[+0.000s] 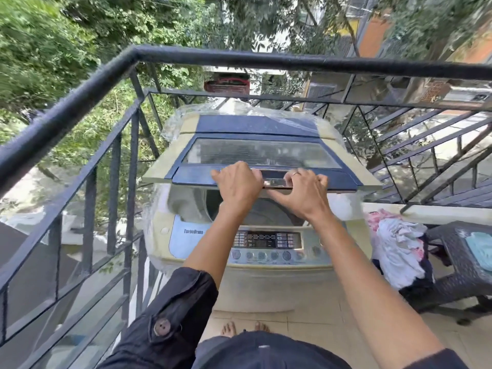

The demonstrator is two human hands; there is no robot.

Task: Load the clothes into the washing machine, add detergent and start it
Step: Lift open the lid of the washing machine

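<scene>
We found the washing machine [255, 262] standing against the balcony railing [80, 97], its lid [266, 153] partly raised. Our left hand [238, 186] and right hand [300, 194] were both closed over the lid's front edge, side by side at the handle. The clothes [396, 246] lay heaped on a wicker chair [458, 278] just right of the machine.

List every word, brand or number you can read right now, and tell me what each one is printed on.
"TurboDrum": on the pale blue panel at the front left of the washing machine top.
Control panel display and button labels: print is there, too small and blurred to read.
Pink-and-white clothes to the right: pattern only, no legible text.
Nothing else readable.
</scene>
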